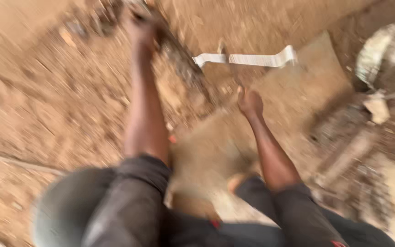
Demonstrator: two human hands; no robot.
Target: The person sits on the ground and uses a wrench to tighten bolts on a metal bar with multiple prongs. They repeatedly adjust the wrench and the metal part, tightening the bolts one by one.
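Two bare arms reach down from dark sleeves over dry, reddish ground (60,100), and the whole view is smeared by motion. At the top of the frame the left hand (141,28) has its grip closed around the upper end of a dark, dirt-caked tool (179,57); what kind of tool it is cannot be told through the blur. Its long axis runs slantwise from that hand down and to the right, so the free end lies between the two arms. The right hand (250,102) is nearer that lower end but apart from it, hanging over a tan sack-like sheet (316,68) spread on the ground; whether its grip is open or closed I cannot tell, and it appears to hold nothing. A white strip (248,59) lies flat just beyond the tool, crosswise to it. A pale crumpled bag (382,48) sits well to the right.
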